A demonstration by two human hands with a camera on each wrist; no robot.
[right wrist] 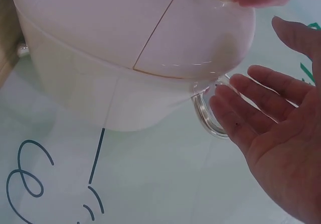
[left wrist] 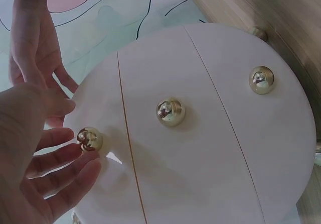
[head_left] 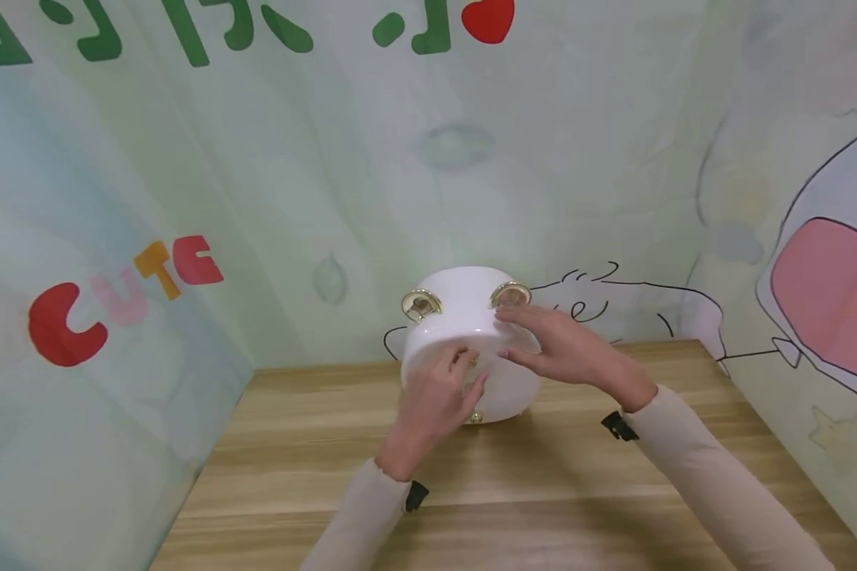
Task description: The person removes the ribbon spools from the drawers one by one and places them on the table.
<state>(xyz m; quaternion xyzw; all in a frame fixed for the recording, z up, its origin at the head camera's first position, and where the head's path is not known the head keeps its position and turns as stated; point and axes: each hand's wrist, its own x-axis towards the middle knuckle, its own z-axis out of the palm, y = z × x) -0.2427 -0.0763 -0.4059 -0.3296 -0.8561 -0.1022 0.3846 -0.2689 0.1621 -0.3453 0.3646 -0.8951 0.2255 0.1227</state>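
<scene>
A white round-faced box (head_left: 428, 349) stands on the table, its face split into three sections by two gold-edged seams. A gold knob marks each section: upper knob (left wrist: 90, 138), middle knob (left wrist: 170, 112), lower knob (left wrist: 262, 79). My left hand (head_left: 439, 392) has its fingertips right at the upper knob, fingers loosely bent, with the thumb apart from it in the left wrist view. My right hand (head_left: 567, 345) is held open beside the box's upper right side, fingers near the right gold ear-shaped piece (head_left: 510, 295). A matching left ear piece (head_left: 421, 304) sits on top.
The wood-grain table (head_left: 314, 444) lies under the box. A printed fabric backdrop (head_left: 578, 159) with letters and drawings rises close behind it and along both sides. Small gold feet (right wrist: 23, 49) show at the box's base.
</scene>
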